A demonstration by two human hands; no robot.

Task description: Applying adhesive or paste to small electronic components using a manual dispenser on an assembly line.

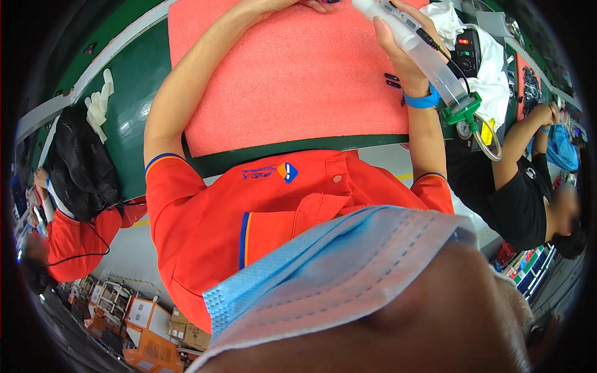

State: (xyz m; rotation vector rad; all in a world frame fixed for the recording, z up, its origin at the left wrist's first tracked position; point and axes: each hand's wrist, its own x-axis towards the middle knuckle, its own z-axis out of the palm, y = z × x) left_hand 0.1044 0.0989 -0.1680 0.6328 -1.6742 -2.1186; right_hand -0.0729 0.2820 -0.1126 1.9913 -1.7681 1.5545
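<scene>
My right hand (405, 67) is wrapped round a translucent dispensing syringe (430, 67) above the right side of the pink foam mat (280, 81). A green adapter cap (461, 110) with a clear air hose (495, 144) closes its lower end, and a black cable runs along the barrel. The syringe's tip lies beyond the top edge. My left hand (313, 5) is largely cut off by that edge. Its fingers curl beside a small purple thing (333, 1), too little of which shows to name. A blue band (421, 98) circles my right wrist.
Small black parts (392, 81) lie on the mat near my right wrist. A black control box (466, 53) with a dial stands at right beside white cloths (491, 78). On the green table (134, 81) at left are a white glove (99, 105) and a black bag (81, 161). People work on both sides.
</scene>
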